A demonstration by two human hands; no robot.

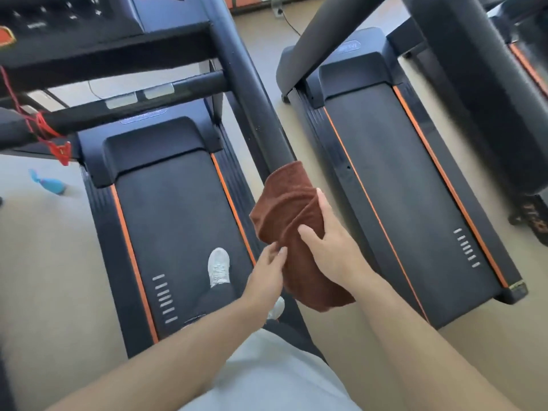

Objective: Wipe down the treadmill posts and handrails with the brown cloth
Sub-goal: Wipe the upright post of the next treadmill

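The right hand (pixel 327 238) lies over the brown cloth (pixel 292 226), thumb on the near face and fingers curled round the far side, holding it wrapped on the lower end of the right handrail (pixel 252 93). The left hand (pixel 267 271) reaches in just beside it and pinches a fold of the cloth between thumb and fingertips at the cloth's lower left edge. The cloth covers the handrail's end completely, its upper hem sitting where the bare black tube stops, and a loose corner hangs below the right wrist. Above the cloth the handrail runs bare up to the console (pixel 74 22), where a crossbar (pixel 133 105) meets it from the left. To the right of the handrail a strip of beige floor (pixel 261 48) separates it from a second treadmill (pixel 400 179). To the left and below the handrail lies the black belt (pixel 166 221), edged in orange, with a white shoe (pixel 218 266) on it. Both forearms extend forward, roughly level. A red cord (pixel 32 120) hangs from the crossbar's far left end.
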